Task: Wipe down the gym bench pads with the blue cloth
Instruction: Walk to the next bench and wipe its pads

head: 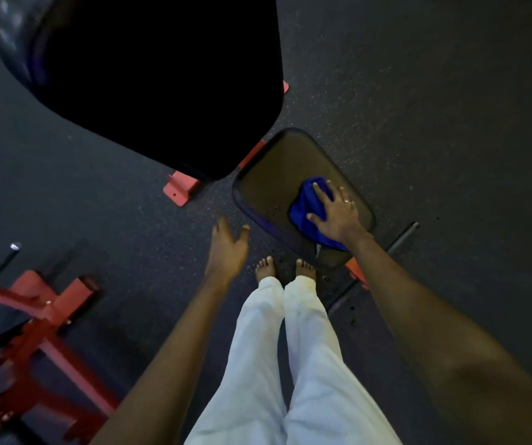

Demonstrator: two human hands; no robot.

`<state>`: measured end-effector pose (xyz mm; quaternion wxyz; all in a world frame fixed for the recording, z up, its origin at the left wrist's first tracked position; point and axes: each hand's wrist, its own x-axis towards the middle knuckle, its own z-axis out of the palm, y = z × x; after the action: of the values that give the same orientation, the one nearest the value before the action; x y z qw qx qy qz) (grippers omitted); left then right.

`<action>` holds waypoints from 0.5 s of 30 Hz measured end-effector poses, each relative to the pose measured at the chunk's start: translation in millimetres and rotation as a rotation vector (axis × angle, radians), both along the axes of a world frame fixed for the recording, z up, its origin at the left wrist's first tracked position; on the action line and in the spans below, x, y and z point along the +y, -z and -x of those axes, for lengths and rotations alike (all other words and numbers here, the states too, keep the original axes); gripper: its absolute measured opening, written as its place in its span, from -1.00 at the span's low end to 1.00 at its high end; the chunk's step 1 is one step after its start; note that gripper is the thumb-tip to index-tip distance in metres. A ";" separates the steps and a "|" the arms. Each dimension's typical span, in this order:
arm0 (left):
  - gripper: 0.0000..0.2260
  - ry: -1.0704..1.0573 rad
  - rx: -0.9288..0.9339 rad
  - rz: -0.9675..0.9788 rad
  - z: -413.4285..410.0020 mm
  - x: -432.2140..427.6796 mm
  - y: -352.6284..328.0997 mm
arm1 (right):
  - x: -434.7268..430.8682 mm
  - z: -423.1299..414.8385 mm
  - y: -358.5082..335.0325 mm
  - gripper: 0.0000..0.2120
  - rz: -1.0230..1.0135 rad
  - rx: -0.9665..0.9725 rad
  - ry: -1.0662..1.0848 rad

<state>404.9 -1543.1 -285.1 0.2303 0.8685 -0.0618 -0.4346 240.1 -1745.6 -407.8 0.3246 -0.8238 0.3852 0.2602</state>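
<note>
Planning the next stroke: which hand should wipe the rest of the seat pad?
Right. The right hand presses the blue cloth flat on the seat pad; the left hand hangs empty over the floor.

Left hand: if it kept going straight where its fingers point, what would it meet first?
Probably the lower end of the big back pad, just beyond the left hand; depth is unclear.

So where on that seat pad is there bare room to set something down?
Bare: the far half of the seat pad, between the blue cloth and the back pad. Crowded: its near right part, where the right hand presses the cloth.
</note>
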 end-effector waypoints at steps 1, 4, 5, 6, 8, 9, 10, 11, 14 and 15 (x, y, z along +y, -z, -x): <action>-0.37 -0.006 0.111 -0.083 1.3 -8.6 19.8 | -0.4 1.7 8.0 -0.18 0.017 0.012 -0.058; -0.44 -0.113 0.244 -0.034 1.3 -36.3 71.1 | 0.6 10.2 24.8 -0.18 0.104 -0.056 -0.092; -0.43 -0.181 0.232 0.031 2.5 -45.5 85.8 | 0.0 12.9 28.7 -0.20 0.123 -0.093 -0.087; -0.39 -0.244 0.199 0.060 5.2 -54.4 99.0 | -1.4 14.4 32.2 -0.22 0.148 -0.132 -0.091; -0.30 -0.328 0.110 -0.003 13.9 -70.0 116.5 | -5.5 11.2 37.1 -0.27 0.200 -0.188 -0.078; -0.28 -0.354 0.077 -0.038 18.7 -75.1 122.2 | -7.0 6.1 38.7 -0.28 0.218 -0.201 -0.045; -0.26 -0.372 0.046 -0.050 24.9 -78.3 126.6 | -8.7 -0.3 39.5 -0.29 0.234 -0.204 0.002; -0.25 -0.376 0.015 -0.046 30.1 -78.3 136.6 | -12.1 -8.3 40.2 -0.29 0.252 -0.208 0.054; -0.20 -0.317 -0.097 -0.047 35.5 -69.7 168.7 | -26.9 -32.4 39.7 -0.28 0.232 -0.198 0.153; -0.22 -0.297 -0.104 -0.035 35.0 -67.0 174.7 | -28.4 -35.2 39.0 -0.27 0.212 -0.194 0.155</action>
<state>369.9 -1610.1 -459.8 0.2732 0.8934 0.0630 -0.3511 275.2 -1774.0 -446.8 0.2903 -0.8426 0.4397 0.1116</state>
